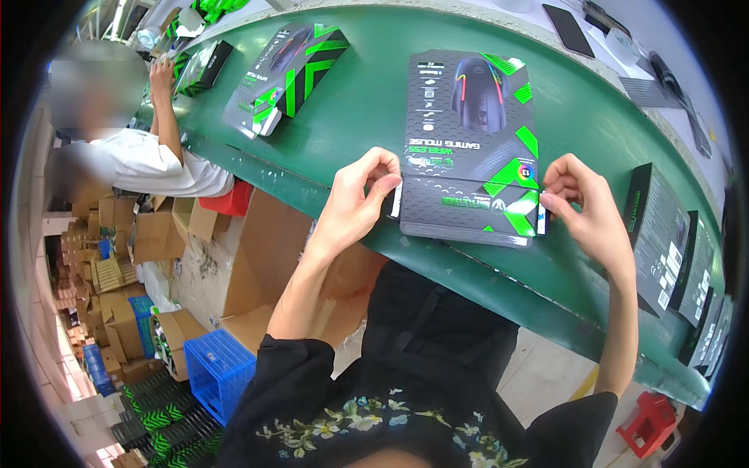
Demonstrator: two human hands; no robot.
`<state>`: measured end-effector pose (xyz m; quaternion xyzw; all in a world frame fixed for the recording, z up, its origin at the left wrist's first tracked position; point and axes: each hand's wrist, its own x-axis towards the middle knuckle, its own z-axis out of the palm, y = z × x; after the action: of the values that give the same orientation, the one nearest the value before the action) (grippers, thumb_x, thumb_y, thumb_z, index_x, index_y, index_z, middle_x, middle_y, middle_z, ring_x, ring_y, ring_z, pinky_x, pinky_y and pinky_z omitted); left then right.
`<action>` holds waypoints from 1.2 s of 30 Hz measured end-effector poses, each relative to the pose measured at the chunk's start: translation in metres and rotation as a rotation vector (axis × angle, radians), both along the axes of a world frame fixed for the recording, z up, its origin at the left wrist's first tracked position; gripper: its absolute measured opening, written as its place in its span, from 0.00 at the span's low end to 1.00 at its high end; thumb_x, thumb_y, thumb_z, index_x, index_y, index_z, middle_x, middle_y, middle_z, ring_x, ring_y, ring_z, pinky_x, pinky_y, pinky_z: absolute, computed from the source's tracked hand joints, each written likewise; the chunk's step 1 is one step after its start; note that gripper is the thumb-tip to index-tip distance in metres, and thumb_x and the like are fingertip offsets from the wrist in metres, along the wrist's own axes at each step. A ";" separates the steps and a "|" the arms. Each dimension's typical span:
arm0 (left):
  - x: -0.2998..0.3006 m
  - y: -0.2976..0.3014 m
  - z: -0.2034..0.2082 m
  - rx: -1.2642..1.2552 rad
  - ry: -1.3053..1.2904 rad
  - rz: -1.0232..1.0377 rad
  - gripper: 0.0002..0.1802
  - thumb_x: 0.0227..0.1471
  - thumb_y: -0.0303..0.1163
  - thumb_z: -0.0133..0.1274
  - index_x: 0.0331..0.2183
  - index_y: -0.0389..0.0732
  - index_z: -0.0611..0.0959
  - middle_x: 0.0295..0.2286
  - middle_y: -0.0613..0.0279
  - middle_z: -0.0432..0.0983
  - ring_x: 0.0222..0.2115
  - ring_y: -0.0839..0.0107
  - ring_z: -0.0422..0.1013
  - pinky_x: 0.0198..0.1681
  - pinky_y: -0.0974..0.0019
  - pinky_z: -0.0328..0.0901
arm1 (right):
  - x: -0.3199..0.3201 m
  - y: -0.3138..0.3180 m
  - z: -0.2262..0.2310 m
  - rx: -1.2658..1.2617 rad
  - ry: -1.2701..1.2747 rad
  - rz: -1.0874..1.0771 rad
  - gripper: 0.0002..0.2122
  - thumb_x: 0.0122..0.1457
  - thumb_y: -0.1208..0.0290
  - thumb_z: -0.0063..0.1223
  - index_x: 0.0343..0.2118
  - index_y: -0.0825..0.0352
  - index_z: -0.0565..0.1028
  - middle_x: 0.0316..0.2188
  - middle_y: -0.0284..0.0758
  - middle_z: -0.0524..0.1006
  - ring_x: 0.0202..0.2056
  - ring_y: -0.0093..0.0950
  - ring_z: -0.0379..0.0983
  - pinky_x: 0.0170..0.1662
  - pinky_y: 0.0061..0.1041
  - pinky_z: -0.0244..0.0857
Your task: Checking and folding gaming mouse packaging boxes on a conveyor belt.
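A black and green gaming mouse box (468,144) lies flat on the green table (367,93), its printed face up and upside down to me. Its near end is folded out toward me, with a narrow lip at the table's front edge. At the box's left side, my left hand (355,201) is closed in a pinch on a small side flap. Opposite it, the thumb and fingers of my right hand (585,209) pinch the flap on the right side. The inside of the box is hidden.
Another mouse box (285,76) lies to the left. Several dark boxes (659,234) stand in a row at the right. A phone (567,30) rests on the far ledge. Beyond my left, a person's hand (161,76) nears a box. A blue crate (220,370) and red stool (647,425) stand below.
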<state>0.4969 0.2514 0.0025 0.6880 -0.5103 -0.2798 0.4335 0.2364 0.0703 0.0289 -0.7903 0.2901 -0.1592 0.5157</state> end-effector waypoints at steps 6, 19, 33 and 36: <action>0.005 -0.007 0.012 0.047 -0.046 -0.096 0.02 0.55 0.19 0.49 0.31 0.33 0.72 0.25 0.66 0.69 0.28 0.76 0.67 0.34 0.71 0.62 | -0.002 -0.012 0.005 0.208 0.093 0.032 0.04 0.52 0.85 0.52 0.27 0.72 0.69 0.22 0.30 0.72 0.25 0.17 0.70 0.29 0.18 0.65; 0.009 0.015 0.009 -0.108 -0.098 -0.259 0.13 0.38 0.19 0.63 0.29 0.37 0.77 0.43 0.55 0.74 0.42 0.62 0.71 0.46 0.62 0.64 | -0.014 0.013 0.024 -0.254 0.104 0.054 0.06 0.49 0.86 0.52 0.28 0.73 0.66 0.30 0.39 0.71 0.32 0.31 0.68 0.40 0.27 0.63; 0.011 0.015 0.005 -0.146 -0.199 -0.157 0.06 0.47 0.16 0.54 0.28 0.36 0.74 0.40 0.56 0.69 0.37 0.64 0.72 0.44 0.65 0.65 | -0.008 0.129 0.009 0.405 -0.008 0.351 0.04 0.52 0.82 0.59 0.29 0.69 0.75 0.23 0.33 0.76 0.23 0.20 0.71 0.27 0.21 0.64; 0.025 0.027 -0.001 -0.290 -0.105 0.079 0.03 0.58 0.22 0.48 0.31 0.37 0.73 0.40 0.57 0.69 0.37 0.71 0.71 0.40 0.68 0.67 | 0.060 0.178 -0.052 0.526 -0.148 0.567 0.03 0.55 0.78 0.54 0.27 0.69 0.71 0.17 0.31 0.70 0.18 0.20 0.65 0.23 0.23 0.59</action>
<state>0.5224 0.2780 0.0012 0.6516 -0.5397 -0.1495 0.5116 0.2961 0.2482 -0.0227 -0.6663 0.0530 0.0129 0.7437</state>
